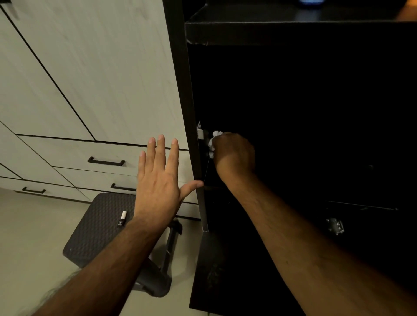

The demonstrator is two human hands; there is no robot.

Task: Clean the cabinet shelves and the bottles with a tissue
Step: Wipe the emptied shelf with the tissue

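The dark cabinet (191,112) stands open on the right, and its inside is almost black. My right hand (233,155) reaches into it and grips a crumpled white tissue (213,143), pressed against the inner left wall beside a metal hinge (200,132). My left hand (161,178) is spread flat with straight fingers, and its thumb touches the cabinet's front edge. A black shelf (293,24) runs across the top, with a blue object (310,2) on it, cut off by the frame. No bottle is plainly visible.
Pale wood-grain doors and drawers with black handles (106,161) fill the left. A dark textured step stool (101,227) stands on the light floor below my left arm, with a small white and black tube (122,218) lying on it. Another hinge (335,225) glints low inside the cabinet.
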